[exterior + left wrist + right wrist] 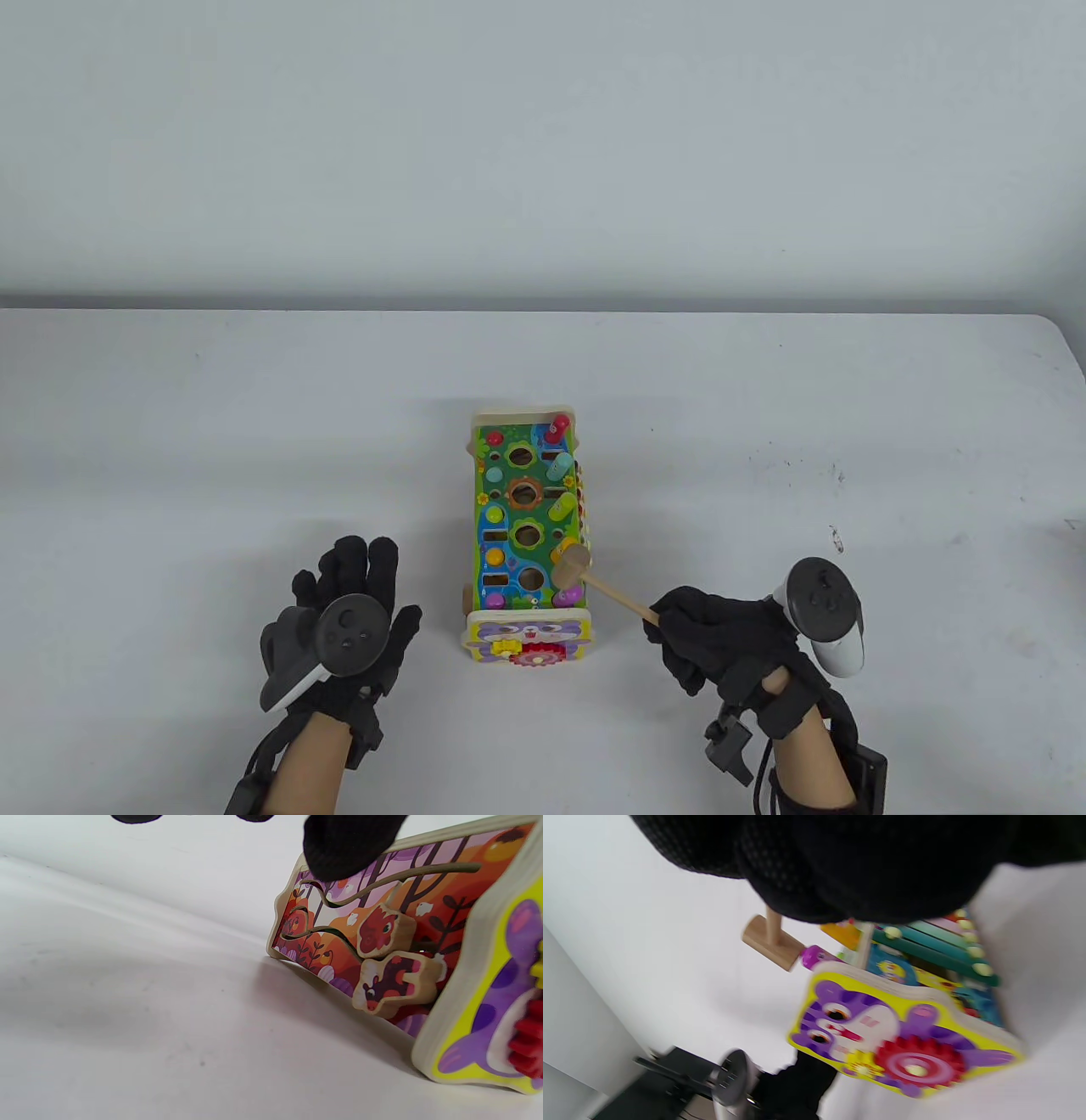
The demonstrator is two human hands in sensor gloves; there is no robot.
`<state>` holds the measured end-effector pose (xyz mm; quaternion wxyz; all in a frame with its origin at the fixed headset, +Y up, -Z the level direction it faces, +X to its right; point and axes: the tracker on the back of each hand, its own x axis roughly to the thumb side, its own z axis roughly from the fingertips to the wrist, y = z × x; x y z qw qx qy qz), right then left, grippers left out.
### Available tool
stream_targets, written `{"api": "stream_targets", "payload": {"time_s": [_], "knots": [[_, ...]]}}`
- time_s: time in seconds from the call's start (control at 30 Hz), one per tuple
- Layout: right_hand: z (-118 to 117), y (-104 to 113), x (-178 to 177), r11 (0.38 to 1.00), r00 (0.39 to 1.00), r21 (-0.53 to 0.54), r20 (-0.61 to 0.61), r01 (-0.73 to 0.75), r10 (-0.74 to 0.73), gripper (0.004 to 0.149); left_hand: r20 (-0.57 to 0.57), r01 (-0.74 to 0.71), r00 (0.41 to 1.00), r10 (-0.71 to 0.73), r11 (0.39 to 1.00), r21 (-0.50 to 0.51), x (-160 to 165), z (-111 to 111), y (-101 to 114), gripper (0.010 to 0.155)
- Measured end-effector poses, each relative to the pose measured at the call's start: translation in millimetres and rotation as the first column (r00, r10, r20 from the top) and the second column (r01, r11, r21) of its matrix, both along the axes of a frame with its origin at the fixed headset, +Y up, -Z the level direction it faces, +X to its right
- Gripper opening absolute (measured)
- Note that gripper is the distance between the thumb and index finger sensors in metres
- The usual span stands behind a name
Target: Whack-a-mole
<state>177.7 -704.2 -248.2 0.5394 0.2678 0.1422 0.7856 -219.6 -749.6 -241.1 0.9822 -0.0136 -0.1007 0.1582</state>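
As left hand (pixel 339 632) lies flat, right hand (pixel 721 645) grips hammer (pixel 594 581).

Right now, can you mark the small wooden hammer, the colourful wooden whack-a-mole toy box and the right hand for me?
small wooden hammer (pixel 573 566): table view, on its head.
colourful wooden whack-a-mole toy box (pixel 509 488): table view, on its green top panel.
right hand (pixel 721 641): table view, on the glove's back; it grips the hammer's handle.
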Motion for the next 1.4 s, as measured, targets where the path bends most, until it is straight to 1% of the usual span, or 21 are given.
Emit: {"api": "stream_targets", "payload": {"time_s": [0.07, 0.1, 0.13, 0.2, 0.23, 0.3, 0.43, 0.53, 0.6, 0.67, 0.77, 0.8, 0.9, 0.97, 1.07, 1.1, 1.13, 1.17, 1.3, 1.4], "knots": [[-1, -2, -4, 0.999, 0.999, -0.007, 0.013, -0.053, 0.053, 0.046, 0.0, 0.0, 1.0, 0.0, 1.0, -0.001, 0, 0, 0, 0.08], [-1, -3, -4, 0.993, 0.993, 0.003, 0.009, -0.117, 0.117, 0.045, -0.001, 0.0, 1.0, 0.0, 1.0, -0.001, 0, 0, 0, 0.081], [-1, -3, -4, 0.994, 0.994, 0.015, 0.009, -0.109, 0.109, 0.046, -0.001, 0.0, 1.0, 0.0, 1.0, -0.001, 0, 0, 0, 0.08], [-1, -1, -3, 0.999, 0.999, 0.028, 0.039, -0.023, 0.021, 0.046, -0.001, -0.002, 1.0, 0.002, 1.0, -0.002, -1, 0, 0, 0.081], [-1, 0, -2, 0.998, 0.999, 0.055, 0.035, 0.038, -0.04, 0.046, -0.001, -0.003, 1.0, 0.003, 1.0, -0.001, -1, 0, 0, 0.081], [0, 3, 1, 0.983, 0.984, 0.108, 0.078, 0.15, -0.159, 0.046, -0.001, -0.006, 1.0, 0.006, 1.0, -0.001, -1, 0, 0, 0.081], [0, 6, 6, 0.927, 0.936, 0.229, 0.121, 0.298, -0.331, 0.046, -0.001, -0.013, 1.0, 0.013, 1.0, -0.005, -1, 0, 0, 0.081], [0, 6, 8, 0.902, 0.909, 0.265, 0.153, 0.34, -0.388, 0.045, -0.001, -0.015, 1.0, 0.015, 1.0, -0.003, -2, 0, 0, 0.081], [-1, 3, 7, 0.912, 0.913, 0.258, 0.171, 0.32, -0.369, 0.046, -0.001, -0.016, 1.0, 0.016, 1.0, -0.002, -2, 0, 0, 0.081], [-3, -3, 3, 0.937, 0.936, 0.235, 0.181, 0.257, -0.303, 0.045, -0.001, -0.017, 1.0, 0.017, 1.0, -0.003, -2, 0, 0, 0.081], [-5, -13, -5, 0.976, 0.965, 0.18, 0.206, 0.125, -0.162, 0.045, -0.001, -0.018, 1.0, 0.018, 1.0, -0.004, -2, 0, 0, 0.081], [-6, -18, -9, 0.992, 0.977, 0.125, 0.205, 0.034, -0.059, 0.046, -0.001, -0.018, 1.0, 0.018, 1.0, -0.004, -2, 0, 0, 0.08], [-7, -22, -12, 0.994, 0.982, 0.091, 0.186, -0.056, 0.039, 0.045, 0.0, -0.017, 1.0, 0.017, 1.0, -0.007, -2, 0, 0, 0.081], [-7, -20, -12, 0.992, 0.975, 0.128, 0.223, -0.012, -0.017, 0.045, 0.0, -0.019, 1.0, 0.019, 1.0, -0.007, -2, 0, 0, 0.081], [-5, -13, -10, 0.974, 0.967, 0.198, 0.205, 0.111, -0.152, 0.046, -0.002, -0.023, 1.0, 0.023, 1.0, -0.004, -2, 0, 0, 0.081], [-4, -9, -8, 0.958, 0.95, 0.225, 0.216, 0.175, -0.224, 0.046, -0.003, -0.025, 1.0, 0.025, 1.0, -0.003, -3, 0, 1, 0.081], [-4, -8, -8, 0.951, 0.944, 0.239, 0.219, 0.194, -0.248, 0.046, -0.003, -0.026, 1.0, 0.026, 1.0, -0.003, -3, 0, 1, 0.081], [-4, -4, -6, 0.929, 0.928, 0.28, 0.216, 0.241, -0.305, 0.046, -0.003, -0.027, 1.0, 0.027, 1.0, -0.002, -3, 0, 1, 0.081], [-4, 3, -2, 0.885, 0.887, 0.349, 0.229, 0.31, -0.401, 0.045, -0.005, -0.031, 1.0, 0.031, 1.0, 0.0, -3, 0, 1, 0.081], [-8, 3, -2, 0.882, 0.873, 0.344, 0.252, 0.321, -0.416, 0.046, -0.008, -0.033, 0.999, 0.033, 0.999, 0.0, -3, 0, 1, 0.081]]}}
